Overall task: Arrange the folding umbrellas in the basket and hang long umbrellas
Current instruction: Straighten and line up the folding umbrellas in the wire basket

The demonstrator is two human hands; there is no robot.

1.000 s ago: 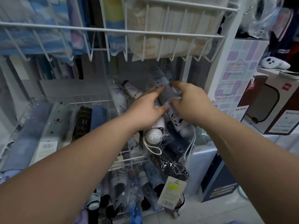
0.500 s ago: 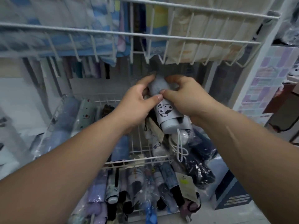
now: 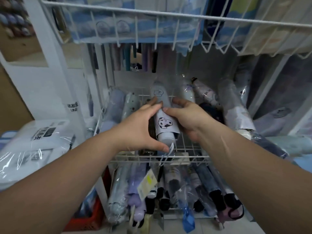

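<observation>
While the left hand (image 3: 141,129) and right hand (image 3: 187,119) both clasp the dog-print folding umbrella (image 3: 164,123) low in the middle wire basket (image 3: 148,157), lay it flat in the bare gap, parallel to the neighbouring umbrellas (image 3: 116,105) (wrist cord (image 3: 167,153) tucked inside, not trailing over the front rim), before letting go
</observation>
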